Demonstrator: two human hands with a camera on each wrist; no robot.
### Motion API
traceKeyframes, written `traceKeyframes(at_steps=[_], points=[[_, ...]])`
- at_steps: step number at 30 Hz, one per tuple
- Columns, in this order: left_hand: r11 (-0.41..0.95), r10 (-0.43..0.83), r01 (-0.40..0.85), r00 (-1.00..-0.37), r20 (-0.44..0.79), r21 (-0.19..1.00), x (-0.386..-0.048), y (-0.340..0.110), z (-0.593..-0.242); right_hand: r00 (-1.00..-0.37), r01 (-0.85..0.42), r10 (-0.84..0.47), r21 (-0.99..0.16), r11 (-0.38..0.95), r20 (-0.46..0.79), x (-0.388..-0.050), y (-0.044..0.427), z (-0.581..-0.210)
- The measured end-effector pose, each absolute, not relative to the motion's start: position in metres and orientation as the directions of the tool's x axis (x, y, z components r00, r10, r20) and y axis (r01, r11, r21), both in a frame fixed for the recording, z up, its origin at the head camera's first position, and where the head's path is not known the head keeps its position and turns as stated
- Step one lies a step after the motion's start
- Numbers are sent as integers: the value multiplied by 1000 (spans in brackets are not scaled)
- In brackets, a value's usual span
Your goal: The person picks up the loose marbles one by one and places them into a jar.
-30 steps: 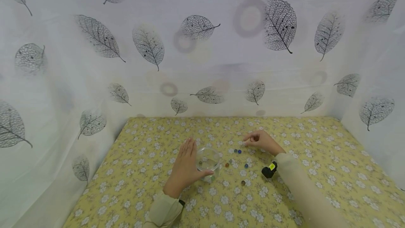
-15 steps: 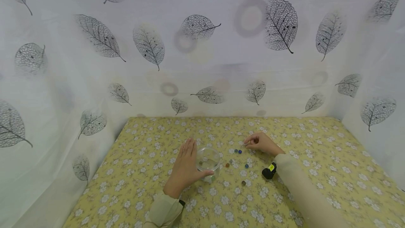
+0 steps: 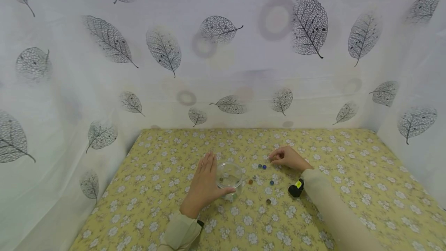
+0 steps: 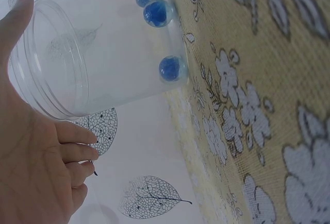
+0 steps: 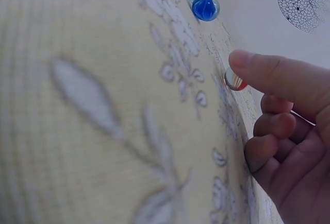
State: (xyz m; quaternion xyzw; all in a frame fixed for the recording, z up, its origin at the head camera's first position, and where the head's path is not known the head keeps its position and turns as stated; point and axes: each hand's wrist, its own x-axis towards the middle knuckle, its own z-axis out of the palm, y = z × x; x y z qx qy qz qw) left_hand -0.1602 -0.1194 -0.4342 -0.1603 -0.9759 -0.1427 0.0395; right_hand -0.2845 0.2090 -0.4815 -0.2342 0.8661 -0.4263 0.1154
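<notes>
A clear plastic jar point(image 3: 229, 173) stands upright on the cloth, with several marbles inside, including a blue marble point(image 4: 158, 13) low in it. My left hand point(image 3: 204, 189) rests against the jar's left and near side, fingers straight, thumb along the near side by the rim. My right hand point(image 3: 289, 158) is low over the cloth to the right. Its thumb and forefinger pinch a white-and-red marble point(image 5: 235, 80); the forefinger is mostly hidden behind the thumb. Just left of that hand lie a deep blue marble point(image 3: 264, 167) and a greenish marble point(image 3: 259, 166), side by side.
Between jar and right sleeve lie an orange-brown marble point(image 3: 250, 181), a pale marble point(image 3: 254, 177), a blue-grey marble point(image 3: 271, 183) and a brown marble point(image 3: 268, 202). The yellow floral cloth point(image 3: 167, 204) ends at a white leaf-print curtain point(image 3: 244, 76) behind and beside it.
My right hand has lowered slightly and its thumb and forefinger have drawn together. The left hand and jar have stayed in place.
</notes>
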Motion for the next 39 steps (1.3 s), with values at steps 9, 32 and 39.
traceKeyframes(at_steps=[9,32,39], points=[[910,304,328,-944,131,255,-161,-119,-436,-864,-311,-503,-770,558,-16,-284,208,-481],[914,308,331,-943,129,236,-160,-119,-437,-882,-290,-470,-737,610,-42,-280,210,-478],[915,307,330,-943,130,232,-160,-119,-437,-882,-299,-470,-738,604,-27,-279,213,-477]])
